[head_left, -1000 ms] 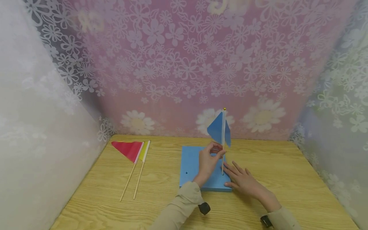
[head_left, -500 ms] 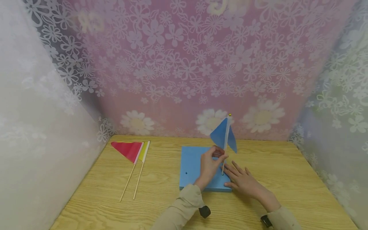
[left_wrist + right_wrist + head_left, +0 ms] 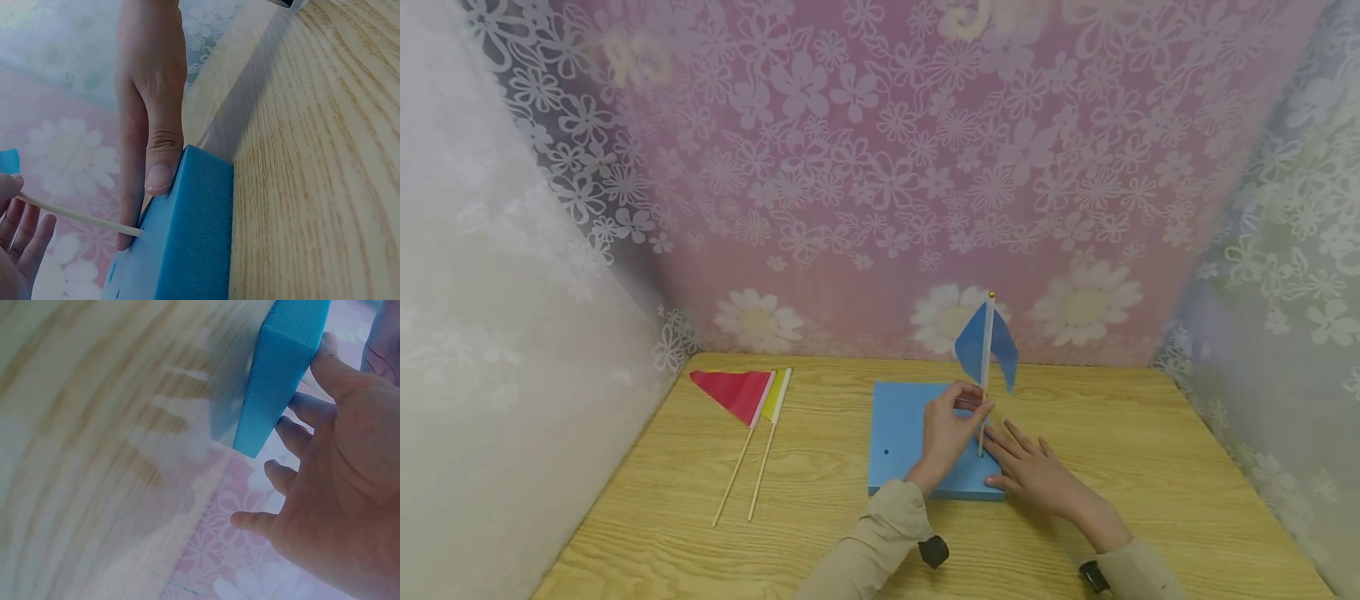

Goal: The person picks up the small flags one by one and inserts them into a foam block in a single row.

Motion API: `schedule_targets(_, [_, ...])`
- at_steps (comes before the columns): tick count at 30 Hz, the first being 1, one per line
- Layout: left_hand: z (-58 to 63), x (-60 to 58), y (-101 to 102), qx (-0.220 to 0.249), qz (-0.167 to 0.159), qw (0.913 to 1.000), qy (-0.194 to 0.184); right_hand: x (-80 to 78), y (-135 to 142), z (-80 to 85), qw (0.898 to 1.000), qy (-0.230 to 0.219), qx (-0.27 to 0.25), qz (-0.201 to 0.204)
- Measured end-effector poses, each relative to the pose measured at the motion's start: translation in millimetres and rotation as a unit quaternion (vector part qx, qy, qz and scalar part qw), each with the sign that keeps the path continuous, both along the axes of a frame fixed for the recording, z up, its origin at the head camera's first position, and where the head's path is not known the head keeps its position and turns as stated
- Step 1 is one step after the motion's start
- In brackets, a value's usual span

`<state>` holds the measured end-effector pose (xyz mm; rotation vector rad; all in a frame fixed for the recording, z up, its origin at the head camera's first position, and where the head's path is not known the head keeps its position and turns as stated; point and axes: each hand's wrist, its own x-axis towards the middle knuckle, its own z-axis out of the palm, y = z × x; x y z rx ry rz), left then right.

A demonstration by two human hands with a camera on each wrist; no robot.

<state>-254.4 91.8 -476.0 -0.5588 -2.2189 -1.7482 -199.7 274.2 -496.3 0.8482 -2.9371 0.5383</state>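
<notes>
The left hand (image 3: pixel 951 429) pinches the blue flag (image 3: pixel 972 343) by its stick (image 3: pixel 981 437); the right hand (image 3: pixel 1037 475) lies spread, fingers straight, against the blue block (image 3: pixel 898 417). The flag, limp and gold-tipped, leans slightly, its foot meeting the block.

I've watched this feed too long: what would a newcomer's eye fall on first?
Likely the blue flag, its stick pinched by the left hand, foot at the right side of the blue block, where the right hand rests. Next, the red flag, lying partly over the yellow flag on the left of the table.
</notes>
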Motion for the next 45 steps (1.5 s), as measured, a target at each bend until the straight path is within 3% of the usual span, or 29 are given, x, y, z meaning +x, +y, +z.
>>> schedule_targets(8, [0.2, -0.2, 0, 0.0, -0.004, 1.0, -0.008, -6.0, 3, -14.4, 1.0, 0.008, 0.015, -0.011])
schedule_targets(15, [0.3, -2.0, -1, -0.005, -0.008, 0.9999, -0.009, -1.1, -1, -1.6, 1.0, 0.003, -0.006, -0.003])
schedule_targets(20, [-2.4, -1.9, -2, -0.014, -0.01, 0.9999, 0.0, 1.2, -3, 4.7, 1.0, -0.019, 0.01, -0.016])
schedule_targets(33, [-3.9, -7.8, -6, -0.033, -0.008, 0.9994, 0.005, 1.6, -5, 9.9, 0.999, -0.037, 0.013, -0.02])
schedule_targets(45, [-6.6, -7.6, -7, -0.031, -0.035, 0.9989, -0.005, 0.9, -5, 8.1, 0.999, -0.043, 0.019, -0.025])
